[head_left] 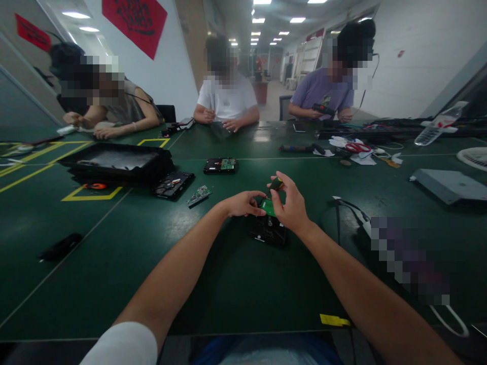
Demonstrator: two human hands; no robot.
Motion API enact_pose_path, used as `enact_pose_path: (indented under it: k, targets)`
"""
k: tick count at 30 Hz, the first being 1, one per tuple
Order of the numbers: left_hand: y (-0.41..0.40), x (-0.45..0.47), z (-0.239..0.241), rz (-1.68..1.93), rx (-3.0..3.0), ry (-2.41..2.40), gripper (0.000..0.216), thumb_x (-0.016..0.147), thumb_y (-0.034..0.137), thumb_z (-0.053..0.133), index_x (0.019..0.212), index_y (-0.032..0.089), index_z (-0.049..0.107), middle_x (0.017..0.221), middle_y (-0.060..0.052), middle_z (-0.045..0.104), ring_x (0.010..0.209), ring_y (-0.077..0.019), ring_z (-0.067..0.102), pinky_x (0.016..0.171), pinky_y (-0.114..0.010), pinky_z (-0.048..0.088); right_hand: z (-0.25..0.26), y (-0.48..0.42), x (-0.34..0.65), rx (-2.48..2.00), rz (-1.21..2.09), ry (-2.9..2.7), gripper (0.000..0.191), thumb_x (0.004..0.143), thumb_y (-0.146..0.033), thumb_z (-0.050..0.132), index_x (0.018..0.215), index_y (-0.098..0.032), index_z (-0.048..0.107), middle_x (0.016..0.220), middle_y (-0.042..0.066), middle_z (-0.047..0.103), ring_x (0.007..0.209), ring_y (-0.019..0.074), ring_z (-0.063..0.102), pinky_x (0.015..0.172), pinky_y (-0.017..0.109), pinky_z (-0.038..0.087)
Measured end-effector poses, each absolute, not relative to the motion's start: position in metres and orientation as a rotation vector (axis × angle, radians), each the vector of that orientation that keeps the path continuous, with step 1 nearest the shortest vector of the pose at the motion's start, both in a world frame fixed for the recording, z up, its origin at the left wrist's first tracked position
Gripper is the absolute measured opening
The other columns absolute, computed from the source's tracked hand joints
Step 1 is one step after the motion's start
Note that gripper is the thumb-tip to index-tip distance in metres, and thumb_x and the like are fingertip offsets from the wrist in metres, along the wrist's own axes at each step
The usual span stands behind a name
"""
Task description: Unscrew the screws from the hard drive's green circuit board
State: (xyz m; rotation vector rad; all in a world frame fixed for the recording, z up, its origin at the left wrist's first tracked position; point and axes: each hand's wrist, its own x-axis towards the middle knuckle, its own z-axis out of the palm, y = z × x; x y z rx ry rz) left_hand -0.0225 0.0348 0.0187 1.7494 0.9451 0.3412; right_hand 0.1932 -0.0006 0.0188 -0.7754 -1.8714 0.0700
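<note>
A black hard drive (268, 233) with a green circuit board (268, 206) on top lies on the dark green table (236, 284) in front of me. My left hand (243, 204) rests on the drive's left side, fingers curled against the board. My right hand (291, 203) grips a small screwdriver (276, 183) with a dark handle, held upright over the board. The tip is hidden behind my fingers.
Another hard drive (220, 165), an opened drive (174, 184) and a loose green board (199, 196) lie further away. Stacked black trays (117, 163) stand at left. Three people sit across the table. Red scissors (356, 147), cables (353, 213) and a grey box (451, 183) lie at right.
</note>
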Motion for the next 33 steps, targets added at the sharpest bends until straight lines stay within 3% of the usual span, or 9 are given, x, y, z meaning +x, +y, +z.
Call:
enact_pose_path:
  k: [23, 33]
  targets:
    - [0.0334, -0.0229, 0.0202, 0.342, 1.765, 0.945, 0.079, 0.079, 0.045, 0.082, 0.146, 0.017, 0.049, 0.075, 0.004, 0.060, 0.055, -0.0111, 0.052, 0.052, -0.024, 0.037, 0.0232, -0.0014, 0.1935, -0.775, 0.040, -1.895, 0.059, 0.102, -0.024, 0.053, 0.158, -0.031, 0.035, 0.140, 0.013, 0.061, 0.114, 0.0283, 0.069, 0.102, 0.054, 0.059]
    - [0.0314, -0.0217, 0.0192, 0.386, 1.745, 0.936, 0.070, 0.077, 0.044, 0.085, 0.136, 0.019, 0.054, 0.073, 0.005, 0.061, 0.054, -0.0100, 0.051, 0.051, -0.022, 0.035, 0.0281, -0.0014, 0.1903, -0.782, -0.047, -1.937, 0.061, 0.102, -0.026, 0.055, 0.160, -0.033, 0.035, 0.135, 0.011, 0.063, 0.118, 0.0288, 0.064, 0.099, 0.052, 0.059]
